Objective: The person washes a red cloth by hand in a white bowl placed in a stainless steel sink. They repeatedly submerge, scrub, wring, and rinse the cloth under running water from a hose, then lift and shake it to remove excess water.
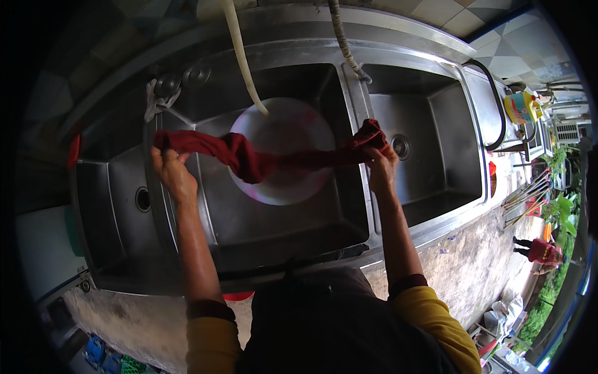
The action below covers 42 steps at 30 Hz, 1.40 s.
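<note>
A dark red cloth (pixel 249 159) is stretched between my two hands, sagging and partly twisted in the middle. My left hand (pixel 174 174) grips its left end, and my right hand (pixel 381 165) grips the bunched right end. Under the cloth, a round whitish basin (pixel 280 194) with pinkish patches sits in the middle bowl of a steel sink (pixel 274 232). The cloth hides part of the basin. A pale hose (pixel 240 56) hangs down, its lower end over the basin.
More sink bowls lie either side, with drains (pixel 401 148) visible. A ribbed grey hose (pixel 341 37) ends at the right divider. White cloth (pixel 152 103) hangs on the left divider. A yellow jug (pixel 522 108) stands beyond the sink's right end. Another person (pixel 543 252) is far off at right.
</note>
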Tool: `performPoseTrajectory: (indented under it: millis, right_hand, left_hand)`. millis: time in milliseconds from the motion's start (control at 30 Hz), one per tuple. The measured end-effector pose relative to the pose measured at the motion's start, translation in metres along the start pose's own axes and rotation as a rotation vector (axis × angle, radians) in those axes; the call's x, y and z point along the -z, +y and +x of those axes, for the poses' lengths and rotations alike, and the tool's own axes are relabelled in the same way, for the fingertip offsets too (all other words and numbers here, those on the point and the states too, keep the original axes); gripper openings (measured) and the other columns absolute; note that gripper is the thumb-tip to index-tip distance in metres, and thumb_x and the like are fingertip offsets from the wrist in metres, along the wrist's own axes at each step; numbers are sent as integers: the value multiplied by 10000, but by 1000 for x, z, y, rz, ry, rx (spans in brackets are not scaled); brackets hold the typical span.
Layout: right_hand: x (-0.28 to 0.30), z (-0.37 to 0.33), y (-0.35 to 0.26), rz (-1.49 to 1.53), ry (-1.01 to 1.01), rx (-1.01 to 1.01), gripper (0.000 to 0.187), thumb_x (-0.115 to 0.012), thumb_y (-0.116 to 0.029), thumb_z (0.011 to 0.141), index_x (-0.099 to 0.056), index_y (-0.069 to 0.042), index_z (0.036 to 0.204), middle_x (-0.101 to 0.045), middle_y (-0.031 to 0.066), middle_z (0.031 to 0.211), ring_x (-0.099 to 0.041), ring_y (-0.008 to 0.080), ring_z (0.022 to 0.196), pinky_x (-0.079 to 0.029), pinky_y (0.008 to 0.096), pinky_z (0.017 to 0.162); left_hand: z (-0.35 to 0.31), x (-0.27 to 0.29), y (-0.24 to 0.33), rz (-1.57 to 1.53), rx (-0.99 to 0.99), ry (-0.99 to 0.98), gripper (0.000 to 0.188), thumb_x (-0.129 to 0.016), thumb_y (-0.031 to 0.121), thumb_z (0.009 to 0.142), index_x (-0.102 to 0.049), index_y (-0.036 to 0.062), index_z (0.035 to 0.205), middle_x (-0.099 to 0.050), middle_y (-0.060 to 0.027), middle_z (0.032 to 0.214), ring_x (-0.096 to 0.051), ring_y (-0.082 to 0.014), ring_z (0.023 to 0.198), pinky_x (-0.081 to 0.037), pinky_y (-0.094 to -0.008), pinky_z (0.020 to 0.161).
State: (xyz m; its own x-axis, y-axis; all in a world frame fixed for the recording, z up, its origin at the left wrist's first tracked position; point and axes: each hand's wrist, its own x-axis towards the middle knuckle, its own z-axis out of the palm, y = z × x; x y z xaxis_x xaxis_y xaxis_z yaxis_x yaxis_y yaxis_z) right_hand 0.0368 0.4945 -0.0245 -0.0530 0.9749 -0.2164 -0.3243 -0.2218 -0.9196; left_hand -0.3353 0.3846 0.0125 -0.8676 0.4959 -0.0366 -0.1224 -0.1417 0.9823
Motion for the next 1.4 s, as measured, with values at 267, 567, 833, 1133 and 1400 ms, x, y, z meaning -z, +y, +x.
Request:
performPoseTrajectory:
  millis: [267, 567, 833, 1133, 1400]
  right_hand:
    - [-3, 13, -1, -107, 10, 288, 379, -548, 6, 836, -441, -10, 1199, -570, 91, 1041, -596, 167, 901, -518, 287, 763]
    - [-17, 59, 176, -1157, -476, 363, 759, -699, -115, 719, -358, -80, 1396, -421, 240, 1349, -400, 362, 1283, -347, 449, 1058]
    - [-26, 3, 277, -1738, -456, 454, 638, -654, -412, 775, -491, -76, 1292, -432, 261, 1299, -402, 432, 1220, -363, 521, 994]
    - [-36, 34, 249, -858, -679, -510, 393, -598, -164, 737, -582, -55, 1115, -641, 215, 911, -625, 355, 870, -493, 465, 749]
    - [-124, -59, 120, -1162, -753, 38, 560, -660, -562, 726, -613, -64, 978, -593, 261, 925, -614, 403, 842, -511, 468, 731]
  left_hand:
    - [-4, -21, 10, -97, -359, -56, 217, -509, 43, 872, -511, 24, 1088, -607, -104, 968, -625, -205, 858, -535, -343, 777]
    - [-71, -22, -196, 964, -232, -811, 730, -648, 45, 765, -329, 116, 1418, -385, -238, 1383, -374, -405, 1279, -342, -439, 1050]
    - [-106, 5, -257, 1603, -34, -1129, 347, -601, 108, 743, -613, 43, 1084, -540, -182, 1175, -484, -354, 1143, -391, -478, 946]
    - [-89, -19, -252, 232, 1102, -214, 508, -514, 496, 910, -498, 138, 1269, -597, -38, 1154, -555, -259, 1081, -509, -397, 827]
    - [-70, -12, -225, -568, 1150, -239, 337, -615, 271, 901, -516, 74, 1155, -603, -112, 1010, -626, -214, 839, -545, -312, 760]
